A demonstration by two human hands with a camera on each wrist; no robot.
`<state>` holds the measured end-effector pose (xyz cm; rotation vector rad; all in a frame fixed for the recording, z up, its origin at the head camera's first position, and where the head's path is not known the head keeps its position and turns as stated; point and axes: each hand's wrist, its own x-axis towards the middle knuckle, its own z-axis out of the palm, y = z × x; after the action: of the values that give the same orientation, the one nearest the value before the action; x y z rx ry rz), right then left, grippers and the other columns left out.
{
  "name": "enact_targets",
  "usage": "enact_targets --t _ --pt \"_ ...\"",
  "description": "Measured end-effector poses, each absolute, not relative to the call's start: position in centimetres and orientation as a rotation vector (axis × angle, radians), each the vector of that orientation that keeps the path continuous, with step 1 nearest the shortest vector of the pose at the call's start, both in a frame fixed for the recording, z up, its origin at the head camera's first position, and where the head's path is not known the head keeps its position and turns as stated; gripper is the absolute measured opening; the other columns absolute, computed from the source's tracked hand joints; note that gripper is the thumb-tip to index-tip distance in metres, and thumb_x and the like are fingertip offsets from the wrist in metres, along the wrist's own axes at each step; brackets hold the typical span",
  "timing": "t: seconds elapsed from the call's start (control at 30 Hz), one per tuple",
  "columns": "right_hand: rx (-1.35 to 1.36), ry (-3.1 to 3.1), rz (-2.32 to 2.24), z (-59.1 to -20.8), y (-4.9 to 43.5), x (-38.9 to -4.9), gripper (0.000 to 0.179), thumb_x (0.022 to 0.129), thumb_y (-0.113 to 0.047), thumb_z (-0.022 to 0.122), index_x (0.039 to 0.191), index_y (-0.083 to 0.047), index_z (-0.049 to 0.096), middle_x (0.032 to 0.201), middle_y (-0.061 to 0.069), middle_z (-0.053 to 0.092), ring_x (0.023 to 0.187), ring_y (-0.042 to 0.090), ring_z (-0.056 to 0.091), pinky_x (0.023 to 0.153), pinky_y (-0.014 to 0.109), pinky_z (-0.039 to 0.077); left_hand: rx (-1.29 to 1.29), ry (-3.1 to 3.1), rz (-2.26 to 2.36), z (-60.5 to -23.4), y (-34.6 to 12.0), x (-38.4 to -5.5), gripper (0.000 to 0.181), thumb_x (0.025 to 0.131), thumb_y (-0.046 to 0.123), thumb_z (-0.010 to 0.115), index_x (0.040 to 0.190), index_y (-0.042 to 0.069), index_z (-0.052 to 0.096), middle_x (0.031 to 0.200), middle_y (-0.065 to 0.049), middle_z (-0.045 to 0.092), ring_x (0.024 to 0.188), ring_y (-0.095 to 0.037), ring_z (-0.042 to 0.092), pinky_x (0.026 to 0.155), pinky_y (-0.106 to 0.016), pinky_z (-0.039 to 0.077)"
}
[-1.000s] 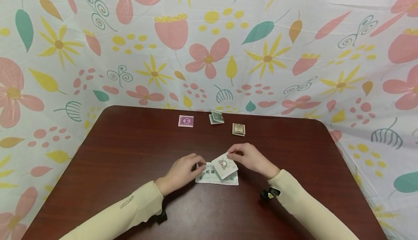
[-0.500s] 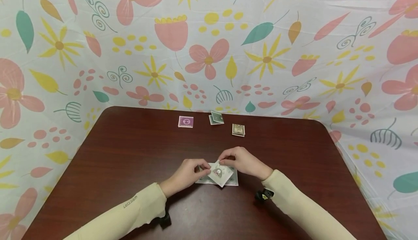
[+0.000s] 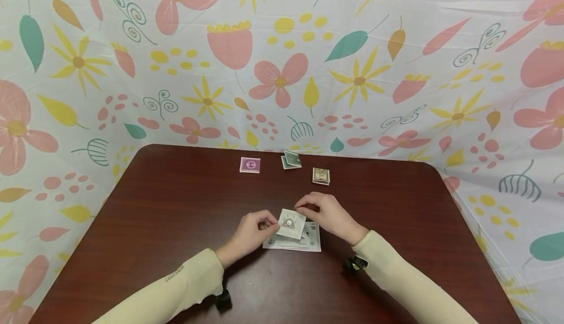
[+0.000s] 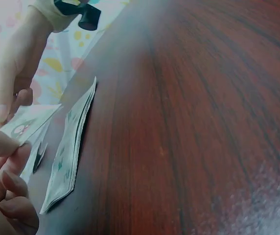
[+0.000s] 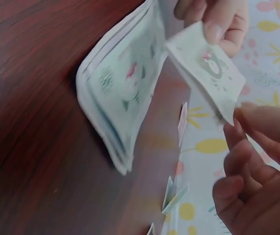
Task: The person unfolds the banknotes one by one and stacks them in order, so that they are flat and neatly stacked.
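Head view looks forward and down from farther back; close, tilted wrist views share the square paper (image 5: 211,68) between them

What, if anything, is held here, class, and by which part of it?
A white printed paper square: left hand pinches one edge, right hand another.

Legible text or numerals: none. Left sleeve (image 3: 172,289): dark lettering, too blurred to read. Purple folded paper (image 3: 250,165): pale central marking, indecipherable. Paper stack (image 3: 314,241): corner marks, indistinct.
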<state>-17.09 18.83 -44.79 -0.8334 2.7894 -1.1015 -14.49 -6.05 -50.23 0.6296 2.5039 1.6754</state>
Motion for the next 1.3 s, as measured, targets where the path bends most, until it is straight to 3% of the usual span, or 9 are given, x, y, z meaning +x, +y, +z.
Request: enact_targets --t 0.37,0.73,1.07,1.3 --pt "-0.882 2.854 -1.013 -45.6 19.2 -16.6 0.026 0.096 -0.011 0.075 0.123 -0.014 0.077 0.108 -0.002 0.072 0.092 0.009 0.063 0.077 0.028 0.054 0.368 2.513 1.774 -50.2 -6.3 -14.6 0.006 0.091 0.003 0.075 0.086 0.006 0.075 0.070 0.000 0.068 0.061 -0.003 0.052 0.058 -0.018 0.041" --pt "-0.768 2.863 -1.149 -46.3 18.0 -16.4 0.010 0.097 -0.011 0.075 0.104 -0.017 0.072 0.096 -0.007 0.073 0.084 0.006 0.066 0.073 0.026 0.054 0.316 2.508 1.792 -50.1 -5.9 -14.2 0.006 0.092 0.006 0.077 0.086 0.007 0.076 0.074 -0.002 0.072 0.064 -0.004 0.055 0.060 -0.019 0.044" --pt "-0.717 2.765 -1.308 -45.6 18.9 -16.3 0.009 0.096 -0.011 0.076 0.097 -0.020 0.075 0.089 -0.011 0.072 0.071 0.005 0.056 0.065 0.025 0.048 0.495 2.448 1.785 -50.4 -6.4 -14.1 0.005 0.094 0.008 0.077 0.095 0.004 0.075 0.086 -0.008 0.076 0.067 -0.003 0.058 0.062 -0.019 0.047" --pt "-0.696 2.748 -1.286 -44.8 19.4 -15.9 0.011 0.096 -0.011 0.075 0.098 -0.023 0.076 0.092 -0.013 0.072 0.076 0.007 0.060 0.069 0.026 0.051 0.560 2.405 1.773 -49.4 -7.2 -14.5 0.018 0.094 0.014 0.079 0.111 0.009 0.074 0.094 -0.007 0.074 0.061 -0.006 0.054 0.046 -0.027 0.050"
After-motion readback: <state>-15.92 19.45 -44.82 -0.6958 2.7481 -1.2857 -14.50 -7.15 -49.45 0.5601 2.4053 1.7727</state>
